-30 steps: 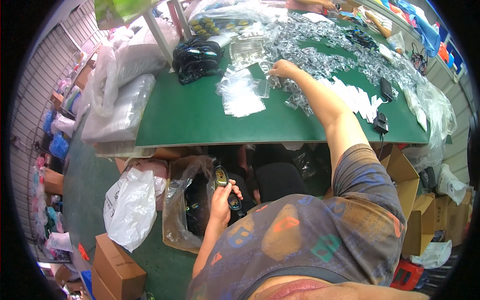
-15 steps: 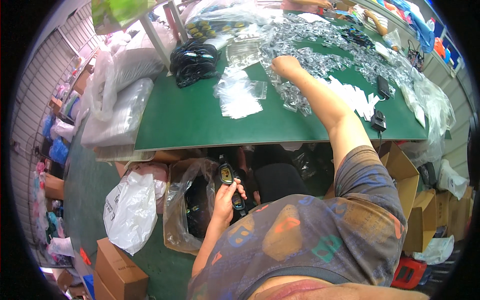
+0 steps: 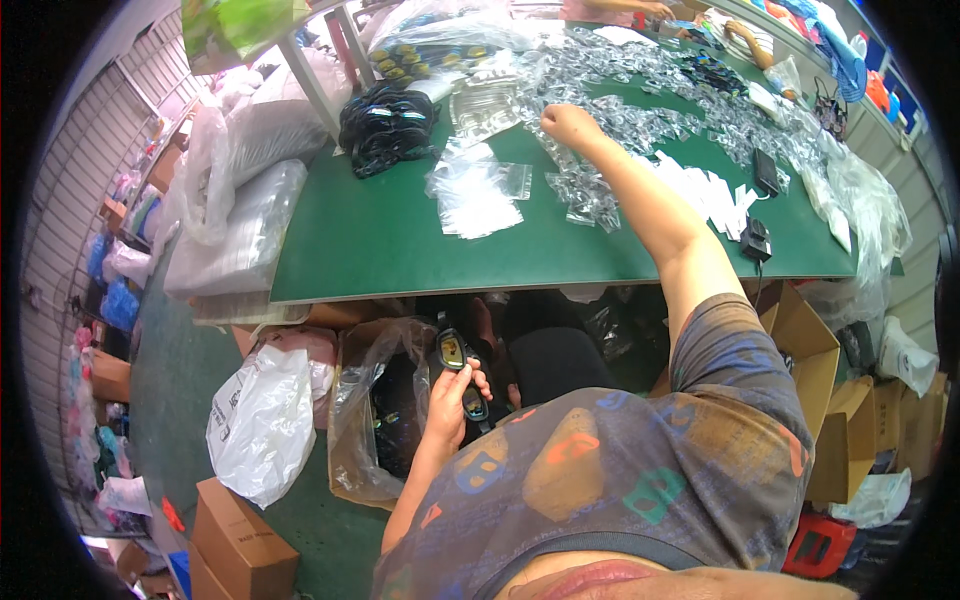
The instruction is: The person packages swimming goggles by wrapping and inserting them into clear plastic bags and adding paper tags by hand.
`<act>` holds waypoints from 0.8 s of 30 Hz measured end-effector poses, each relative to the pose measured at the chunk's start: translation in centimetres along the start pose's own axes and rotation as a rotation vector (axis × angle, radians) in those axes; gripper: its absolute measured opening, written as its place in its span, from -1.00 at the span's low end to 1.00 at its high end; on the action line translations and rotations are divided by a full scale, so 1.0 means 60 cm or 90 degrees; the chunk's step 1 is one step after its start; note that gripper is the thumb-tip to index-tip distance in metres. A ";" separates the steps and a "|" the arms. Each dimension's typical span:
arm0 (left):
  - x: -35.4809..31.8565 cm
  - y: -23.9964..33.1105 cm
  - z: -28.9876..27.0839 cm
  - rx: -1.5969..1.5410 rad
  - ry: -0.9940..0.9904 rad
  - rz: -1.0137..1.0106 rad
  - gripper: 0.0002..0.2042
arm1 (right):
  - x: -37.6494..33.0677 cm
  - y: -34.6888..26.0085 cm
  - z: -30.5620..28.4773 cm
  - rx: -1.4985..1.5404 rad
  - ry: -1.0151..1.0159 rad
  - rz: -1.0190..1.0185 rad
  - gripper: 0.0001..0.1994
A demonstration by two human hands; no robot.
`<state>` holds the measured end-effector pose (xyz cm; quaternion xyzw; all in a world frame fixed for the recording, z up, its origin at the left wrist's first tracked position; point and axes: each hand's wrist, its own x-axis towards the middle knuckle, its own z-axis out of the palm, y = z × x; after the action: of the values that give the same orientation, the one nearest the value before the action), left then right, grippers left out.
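Down by my lap, below the table edge, my left hand point(image 3: 447, 405) is closed on a pair of dark swimming goggles point(image 3: 452, 350) with yellowish mirrored lenses. One lens stands above my thumb, the other hangs below my fingers. Over the table, my right hand point(image 3: 570, 127) is closed in a loose fist at the near left side of a heap of small clear plastic pieces point(image 3: 588, 197). Whatever its fingers hold, if anything, is hidden. To its left lies a pile of clear flat bags with white parts point(image 3: 478, 205). A bundle of black goggles or straps point(image 3: 388, 130) sits farther left.
White paper strips point(image 3: 715, 195) and a black adapter point(image 3: 756, 240) lie on the green table point(image 3: 400, 260) at right. Under its edge stands a plastic-lined carton point(image 3: 345, 455) of dark items, beside a white bag point(image 3: 262, 425). Another person's hand point(image 3: 745, 40) is across the table.
My right hand has shifted very slightly left at the edge of the clear pieces. My left hand keeps the goggles almost in the same place.
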<state>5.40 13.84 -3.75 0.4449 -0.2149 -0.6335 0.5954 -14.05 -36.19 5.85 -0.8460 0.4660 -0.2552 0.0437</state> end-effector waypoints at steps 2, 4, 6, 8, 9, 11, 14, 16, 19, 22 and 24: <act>0.003 0.004 0.001 0.006 0.002 0.001 -0.80 | -0.018 -0.045 -0.038 0.091 0.009 0.009 -0.73; 0.011 0.007 0.003 0.006 -0.003 0.004 -0.80 | -0.065 -0.108 -0.085 0.210 -0.027 -0.020 -0.66; 0.021 0.005 0.002 -0.016 0.009 0.010 -0.78 | -0.125 -0.170 -0.085 0.332 -0.052 -0.069 -0.59; 0.027 0.008 0.012 -0.042 0.024 0.030 -0.76 | -0.199 -0.228 -0.095 0.363 -0.121 -0.063 -0.62; 0.031 0.010 0.015 -0.051 0.014 0.026 -0.76 | -0.226 -0.238 -0.088 0.365 -0.091 -0.076 -0.65; 0.035 0.017 0.024 -0.063 0.016 0.024 -0.76 | -0.235 -0.226 -0.065 0.381 -0.002 -0.106 -0.72; 0.030 0.009 0.017 -0.086 -0.006 0.028 -0.78 | -0.173 -0.162 -0.050 0.313 0.040 -0.074 -0.73; 0.030 0.003 0.017 -0.087 -0.011 0.023 -0.79 | -0.119 -0.111 -0.043 0.162 0.060 -0.106 -0.73; 0.032 -0.002 0.025 -0.081 0.003 0.008 -0.78 | -0.054 -0.061 -0.032 0.017 0.055 -0.130 -0.73; 0.033 -0.003 0.028 -0.056 0.009 0.010 -0.77 | -0.019 -0.052 -0.015 -0.052 0.017 -0.104 -0.72; 0.031 -0.001 0.029 -0.056 0.015 0.015 -0.78 | -0.006 -0.052 0.000 -0.091 0.010 -0.079 -0.72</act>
<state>4.14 11.63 -3.48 0.4231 -0.1851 -0.6298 0.6246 -11.83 -34.14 6.70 -0.8722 0.4301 -0.2299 -0.0364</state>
